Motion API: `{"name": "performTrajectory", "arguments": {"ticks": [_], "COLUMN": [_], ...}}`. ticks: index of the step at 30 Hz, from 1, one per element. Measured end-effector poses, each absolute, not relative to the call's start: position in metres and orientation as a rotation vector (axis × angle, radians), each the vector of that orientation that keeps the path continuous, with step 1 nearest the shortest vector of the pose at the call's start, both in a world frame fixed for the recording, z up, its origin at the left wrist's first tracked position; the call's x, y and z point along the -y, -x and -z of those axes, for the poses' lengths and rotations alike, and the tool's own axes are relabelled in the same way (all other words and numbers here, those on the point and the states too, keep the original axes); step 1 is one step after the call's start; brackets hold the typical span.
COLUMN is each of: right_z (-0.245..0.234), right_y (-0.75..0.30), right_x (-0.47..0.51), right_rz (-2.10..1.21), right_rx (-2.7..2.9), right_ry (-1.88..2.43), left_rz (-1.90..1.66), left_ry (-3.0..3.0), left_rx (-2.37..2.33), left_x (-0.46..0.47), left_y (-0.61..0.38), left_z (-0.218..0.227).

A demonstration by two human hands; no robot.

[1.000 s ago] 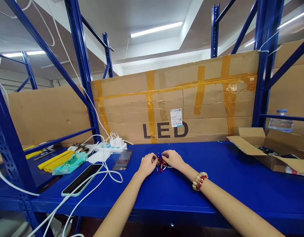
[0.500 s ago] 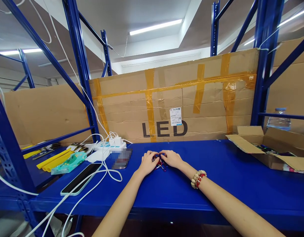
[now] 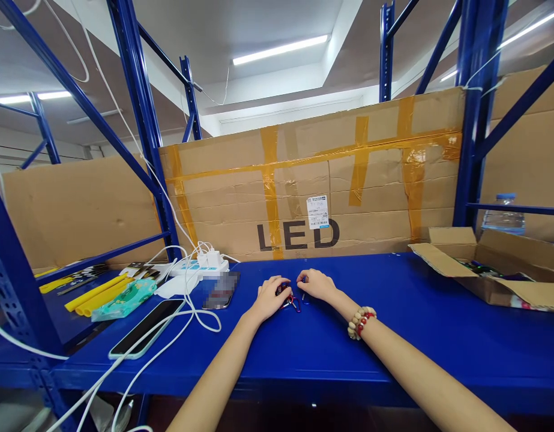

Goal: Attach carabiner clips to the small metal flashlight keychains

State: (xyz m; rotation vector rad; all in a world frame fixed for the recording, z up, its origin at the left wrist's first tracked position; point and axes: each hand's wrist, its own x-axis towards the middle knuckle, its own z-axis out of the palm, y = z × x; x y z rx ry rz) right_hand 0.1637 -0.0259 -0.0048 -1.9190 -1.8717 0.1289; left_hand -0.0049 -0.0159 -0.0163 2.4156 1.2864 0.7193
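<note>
Two hands are working at the middle of the blue table (image 3: 394,336), well back from its near edge. Between them a single small heap of red and blue metal clips (image 3: 290,299) is lying on the table top; the fingers are covering much of it, so the number of clips cannot be told. The left hand (image 3: 268,297) is resting palm down with its fingers curled over the left side of the heap and touching it; whether it is gripping a piece cannot be told. The right hand (image 3: 317,284) is sitting just beside it, fingertips bent in toward the heap, and its grip is likewise hidden. One beaded bracelet (image 3: 361,321) is circling the right wrist.

To the left, two phones are lying on the table: a long dark one (image 3: 147,327) near the front edge and a blurred one (image 3: 222,291) close to the left hand. One white power strip (image 3: 200,267) is sitting behind them with two white chargers plugged in. White cables (image 3: 204,321) are looping across the table and over the long phone. A teal packet (image 3: 126,298) and yellow tubes (image 3: 96,292) are lying farther left.

To the right, one open cardboard box (image 3: 493,279) is standing well apart from the hands; one water bottle (image 3: 504,217) is showing behind it. A taped cardboard sheet (image 3: 313,180) marked LED is closing off the back of the table.
</note>
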Motion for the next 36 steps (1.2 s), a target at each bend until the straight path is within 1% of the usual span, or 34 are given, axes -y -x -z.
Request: {"name": "performTrajectory", "arguments": {"ticks": [4,7,18,32,34,36], "right_z": [0.008,0.009,0.008,0.023,0.024,0.025], "right_y": [-0.167,-0.168,-0.167,-0.167,-0.167,-0.166], "right_x": [0.024,0.023,0.023,0.01,0.008,0.008], "right_rz": [-0.125,-0.121,-0.134,-0.205,-0.216,-0.238], "right_rx": [1.85,1.836,1.846,1.847,1.868,1.885], "right_ry": [1.92,1.934,1.946,1.582,1.521,1.437], "left_rz": [-0.611,-0.599,-0.612,-0.586,-0.638,-0.762], "left_ry": [-2.536,-2.55,-2.517,-2.437,-2.442,-2.476], "left_rx": [-1.184,-1.194,-1.459,-1.697,-1.68,-1.587], "left_x": [0.019,0.019,0.007,0.004,0.004,0.004], "left_y": [0.005,0.005,0.009,0.021,0.02,0.017], "left_z": [0.019,0.019,0.022,0.016,0.016,0.016]}}
